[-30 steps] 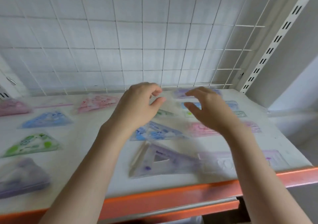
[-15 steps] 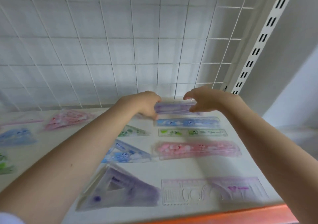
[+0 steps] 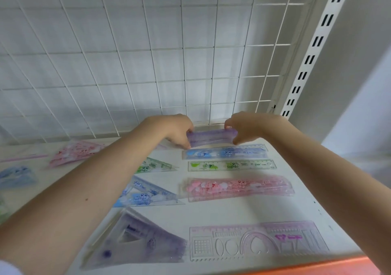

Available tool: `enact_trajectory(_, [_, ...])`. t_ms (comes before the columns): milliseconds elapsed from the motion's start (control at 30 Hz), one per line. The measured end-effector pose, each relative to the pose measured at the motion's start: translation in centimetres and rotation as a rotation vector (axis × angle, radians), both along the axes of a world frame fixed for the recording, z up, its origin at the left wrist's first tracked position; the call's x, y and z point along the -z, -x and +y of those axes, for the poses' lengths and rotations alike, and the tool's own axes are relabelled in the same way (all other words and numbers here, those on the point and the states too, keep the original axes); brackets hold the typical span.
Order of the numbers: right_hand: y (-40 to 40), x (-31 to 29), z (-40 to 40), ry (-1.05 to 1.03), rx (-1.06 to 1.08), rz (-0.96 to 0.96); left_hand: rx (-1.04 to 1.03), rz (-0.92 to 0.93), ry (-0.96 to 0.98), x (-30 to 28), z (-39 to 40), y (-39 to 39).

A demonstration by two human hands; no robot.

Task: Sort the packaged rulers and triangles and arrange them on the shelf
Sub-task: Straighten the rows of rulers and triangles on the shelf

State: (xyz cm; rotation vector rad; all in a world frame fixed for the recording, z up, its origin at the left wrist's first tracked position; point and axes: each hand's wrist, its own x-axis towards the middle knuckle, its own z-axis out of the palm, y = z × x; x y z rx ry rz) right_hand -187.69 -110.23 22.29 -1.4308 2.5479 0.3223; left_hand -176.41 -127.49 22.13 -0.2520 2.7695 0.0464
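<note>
On my shelf (image 3: 211, 211): five packaged rulers (image 3: 237, 187) in the column along its right edge, and at least six packaged triangles (image 3: 146, 194) toward the left, those at the left edge too blurred to count surely.

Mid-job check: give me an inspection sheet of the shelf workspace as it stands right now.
Surface: white shelf with orange front edge.
Job's things: purple ruler pack held at the back; blue ruler, green ruler, pink ruler pack, purple stencil ruler in a column; triangles to their left.
Clutter: nothing seen.
Hands: left hand and right hand pinch the pack's ends.
Cables: nothing seen.
Surroundings: wire grid behind, slotted upright right.
</note>
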Motion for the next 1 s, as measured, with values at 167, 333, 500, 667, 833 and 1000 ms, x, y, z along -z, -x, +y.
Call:
enact_trajectory(167, [0.2, 0.3, 0.5, 0.081, 0.004, -0.002, 0.01, 0.016, 0.076, 0.2, 0.3, 0.3])
enact_trajectory(333, [1.0, -0.1, 1.6, 0.076, 0.08, -0.069, -0.067, 0.034, -0.004, 0.2, 0.0, 0.0])
enact_trajectory(500, [0.9, 0.1, 1.3, 0.043, 0.077, -0.068, -0.042, 0.061, -0.037, 0.7, 0.6, 0.2])
enact_trajectory(667, [0.8, -0.1, 1.0, 0.042, 0.097, -0.085, -0.057, 0.05, -0.004, 0.6, 0.5, -0.1])
enact_trajectory(833, [0.9, -0.1, 0.7, 0.019, 0.107, -0.099, -0.078, 0.032, -0.043, 0.7, 0.8, -0.3])
enact_trajectory(1000, [1.0, -0.3, 0.3, -0.006, 0.129, -0.11, -0.11, 0.057, -0.104, 0.8, 1.2, -0.3])
